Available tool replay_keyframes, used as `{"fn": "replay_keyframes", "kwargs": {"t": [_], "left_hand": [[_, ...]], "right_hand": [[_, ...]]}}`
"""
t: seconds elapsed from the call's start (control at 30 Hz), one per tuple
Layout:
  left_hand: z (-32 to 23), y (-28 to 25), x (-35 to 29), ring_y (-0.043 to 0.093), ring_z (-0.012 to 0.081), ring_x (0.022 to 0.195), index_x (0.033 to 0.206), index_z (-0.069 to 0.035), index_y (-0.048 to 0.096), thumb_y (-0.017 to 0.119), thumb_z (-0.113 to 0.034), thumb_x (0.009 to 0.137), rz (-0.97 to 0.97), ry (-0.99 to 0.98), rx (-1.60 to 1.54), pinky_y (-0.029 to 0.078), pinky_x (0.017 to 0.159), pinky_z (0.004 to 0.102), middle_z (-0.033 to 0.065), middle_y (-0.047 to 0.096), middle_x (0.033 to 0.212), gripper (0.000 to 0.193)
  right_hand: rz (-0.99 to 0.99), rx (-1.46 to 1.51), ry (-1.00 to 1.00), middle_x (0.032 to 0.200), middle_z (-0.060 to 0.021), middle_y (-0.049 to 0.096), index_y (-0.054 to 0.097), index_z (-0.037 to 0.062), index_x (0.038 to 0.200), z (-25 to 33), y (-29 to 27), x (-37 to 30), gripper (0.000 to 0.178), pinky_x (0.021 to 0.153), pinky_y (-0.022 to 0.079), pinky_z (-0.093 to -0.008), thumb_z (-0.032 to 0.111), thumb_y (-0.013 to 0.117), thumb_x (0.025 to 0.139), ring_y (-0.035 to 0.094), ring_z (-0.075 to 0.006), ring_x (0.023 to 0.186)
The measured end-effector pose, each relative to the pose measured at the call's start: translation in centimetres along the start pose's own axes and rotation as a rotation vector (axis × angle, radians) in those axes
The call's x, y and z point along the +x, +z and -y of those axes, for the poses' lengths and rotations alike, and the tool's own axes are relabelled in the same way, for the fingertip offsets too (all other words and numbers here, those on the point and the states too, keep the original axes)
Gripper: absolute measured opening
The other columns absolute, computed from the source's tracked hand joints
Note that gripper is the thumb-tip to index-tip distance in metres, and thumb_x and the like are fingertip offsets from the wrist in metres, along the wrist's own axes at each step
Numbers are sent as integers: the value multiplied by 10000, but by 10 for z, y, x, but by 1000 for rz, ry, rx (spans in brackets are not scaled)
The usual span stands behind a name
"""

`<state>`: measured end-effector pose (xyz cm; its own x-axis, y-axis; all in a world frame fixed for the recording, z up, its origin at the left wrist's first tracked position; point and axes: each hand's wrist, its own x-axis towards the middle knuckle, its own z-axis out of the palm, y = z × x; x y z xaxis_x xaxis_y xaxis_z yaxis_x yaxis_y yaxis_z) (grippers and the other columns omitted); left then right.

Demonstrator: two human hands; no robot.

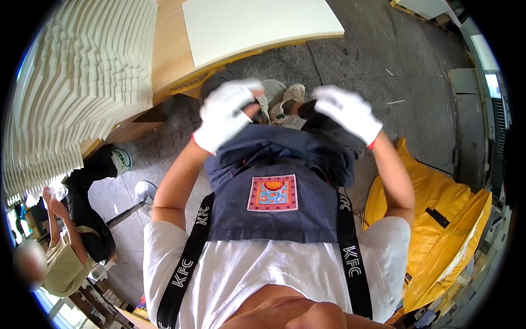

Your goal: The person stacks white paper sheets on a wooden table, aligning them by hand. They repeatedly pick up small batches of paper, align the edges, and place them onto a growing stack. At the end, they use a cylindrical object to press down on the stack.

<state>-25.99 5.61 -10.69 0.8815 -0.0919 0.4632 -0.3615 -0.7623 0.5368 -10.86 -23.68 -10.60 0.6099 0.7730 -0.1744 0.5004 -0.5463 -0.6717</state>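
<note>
My left hand (227,116), in a white glove with a red cuff, is raised over my lap, close to the near edge of the white board. Its thumb and forefinger show bare tips and stand apart, with nothing visible between them. My right hand (349,113), in a matching glove, hangs to the right over my dark trouser leg. Its fingers stretch leftward and look slightly blurred, and no object shows in them. The white flat board (263,27) lies on the wooden worktop (169,46) beyond my left hand. Neither hand touches it. A dark blue apron (318,216) covers my lap.
Tall stacked white sheets (93,71) with wavy edges rise at the left. A seated co-worker (68,263) is at the lower left, near a round metal stool base (145,191). Yellow sheeting (433,225) lies at my right. Grey floor (383,71) carries a few scraps.
</note>
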Motion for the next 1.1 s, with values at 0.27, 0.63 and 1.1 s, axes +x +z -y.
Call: {"fn": "replay_keyframes", "kwargs": {"t": [0.27, 0.63, 1.1], "left_hand": [[-94, 84, -70, 686, 261, 726, 883, -189, 715, 671, -303, 846, 679, 197, -151, 543, 583, 414, 66, 661, 781, 128], [-95, 51, -42, 709, 310, 864, 1042, -169, 657, 573, -304, 929, 1026, -2, -217, 572, 693, 452, 85, 696, 990, 195], [-70, 99, -18, 728, 370, 781, 1037, -98, 704, 519, -232, 907, 1170, -129, 402, 524, 615, 515, 155, 737, 877, 263]], "right_hand": [[228, -286, -103, 844, -140, 694, 704, 76, 975, -1, 108, -100, 377, 776, 527, -460, 429, 682, 846, 682, -352, 837], [-211, -585, -254, 891, -24, 685, 670, 209, 928, -18, 47, -62, 160, 649, 535, -403, 357, 626, 889, 688, -215, 835], [-280, -472, -326, 743, -52, 657, 601, 120, 792, 7, 92, -42, 115, 664, 526, -399, 224, 647, 779, 683, -253, 726]]}}
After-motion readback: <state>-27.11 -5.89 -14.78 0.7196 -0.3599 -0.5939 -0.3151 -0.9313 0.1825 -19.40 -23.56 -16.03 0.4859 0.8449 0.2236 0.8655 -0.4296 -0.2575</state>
